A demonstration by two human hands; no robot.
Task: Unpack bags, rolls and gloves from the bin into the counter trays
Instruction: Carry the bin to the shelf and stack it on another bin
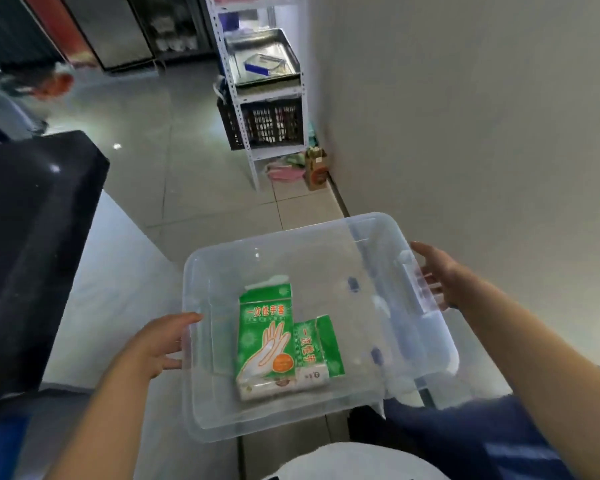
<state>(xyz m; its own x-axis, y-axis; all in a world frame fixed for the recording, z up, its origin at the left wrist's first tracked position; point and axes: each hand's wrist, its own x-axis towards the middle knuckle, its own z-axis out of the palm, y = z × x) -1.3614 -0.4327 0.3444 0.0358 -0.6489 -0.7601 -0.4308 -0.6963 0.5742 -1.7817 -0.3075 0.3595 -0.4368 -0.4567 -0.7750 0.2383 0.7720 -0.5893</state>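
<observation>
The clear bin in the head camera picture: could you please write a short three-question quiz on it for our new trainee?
1. True or false: the clear bin is packed to the rim with green glove packs.
2. Where is the left hand? A: gripping the bin's left rim. B: inside the bin, on a pack. C: flat on the floor.
3. What stands on the lower level of the white rack by the wall?

Key
1. False: only a couple of packs lie on the bottom.
2. A.
3. A black crate.
</observation>
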